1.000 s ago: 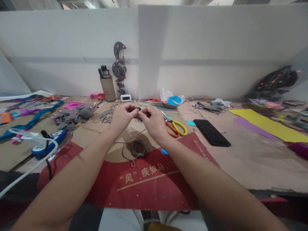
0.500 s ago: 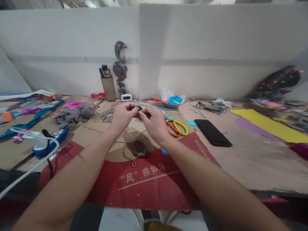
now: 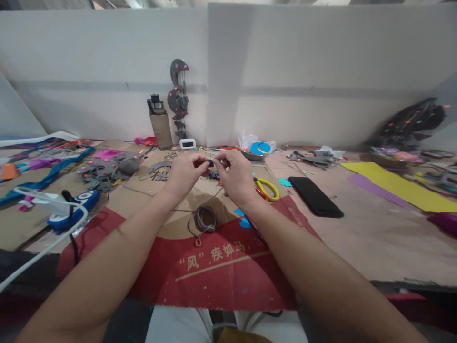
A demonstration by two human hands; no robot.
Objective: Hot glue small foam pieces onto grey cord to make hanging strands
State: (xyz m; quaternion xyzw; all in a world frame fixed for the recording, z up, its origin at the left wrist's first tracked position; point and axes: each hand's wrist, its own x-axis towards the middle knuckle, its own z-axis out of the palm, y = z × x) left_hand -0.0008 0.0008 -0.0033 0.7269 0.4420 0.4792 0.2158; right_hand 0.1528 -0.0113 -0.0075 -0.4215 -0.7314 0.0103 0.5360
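Observation:
Over the cardboard, my left hand (image 3: 185, 175) and my right hand (image 3: 235, 175) come close together with their fingertips pinched. Between them is a small dark piece (image 3: 210, 163), too small and partly covered to name; both hands grip it. A thin grey cord (image 3: 206, 219) lies loosely coiled below, and one strand climbs toward my right hand. Just right of that hand are scissors (image 3: 268, 189) with yellow and red-orange handles, partly hidden by it. Small blue paper cutouts (image 3: 245, 223) rest beside my right forearm.
The red-printed cardboard (image 3: 214, 281) covers the table's front edge. A black phone (image 3: 316, 196) lies to the right. A bottle (image 3: 162, 126) and a small white clock (image 3: 187, 144) stand at the back. A white cable (image 3: 43, 259) and a blue power strip (image 3: 73, 211) are at left.
My right hand has shifted slightly up and right, covering more of the scissors. Its fingers moved a little along the dark piece, and more blue cutout shows beside my forearm.

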